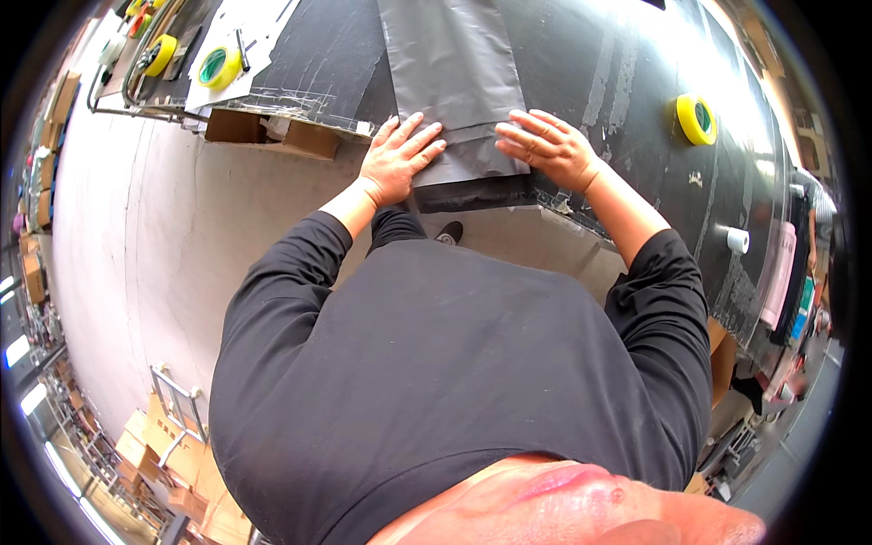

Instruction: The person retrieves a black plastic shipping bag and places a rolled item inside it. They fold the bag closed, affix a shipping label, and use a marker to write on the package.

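Observation:
A long grey plastic mailing bag point(450, 64) lies flat on the black worktable point(336, 68), its near end by the table's front edge. Across that near end runs a fold or flap. My left hand point(400, 156) rests on the bag's left edge with fingers spread. On the opposite edge lies my right hand point(549, 147), fingers stretched out toward the middle of the bag. Neither hand grips anything. Whether something is inside the bag cannot be seen.
A roll of yellow tape point(697, 120) sits on the table to the right, and a small white roll point(738, 240) lies nearer. At the far left another yellow tape roll point(219, 68) rests on white paper sheets beside a pen point(242, 50). A cardboard box point(272, 134) sits below the table edge.

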